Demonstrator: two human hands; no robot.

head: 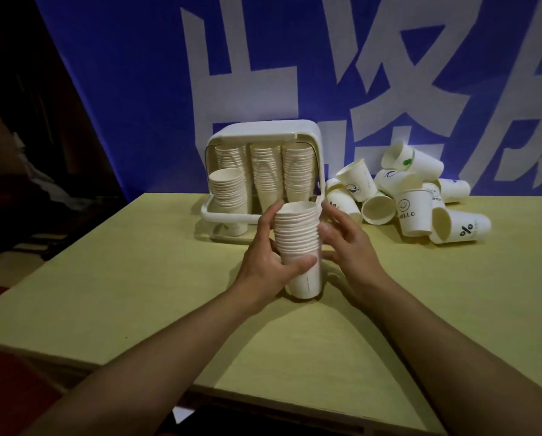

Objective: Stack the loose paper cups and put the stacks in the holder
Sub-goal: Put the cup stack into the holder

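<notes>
Two hands [265, 259] [346, 243] around one cup stack [298, 247]; four stacks [265, 174] in holder [219, 214].

Both bare forearms reach forward from the lower corners and converge toward the middle. The left hand [268, 262] is curled, its thumb lying across in front and its index finger raised upward along the left side, the other fingers hidden behind. The right hand [346, 247] faces it, palm turned inward, fingers spread and slightly bent, thumb pointing up toward the left hand, wrist straight in line with its forearm
</notes>
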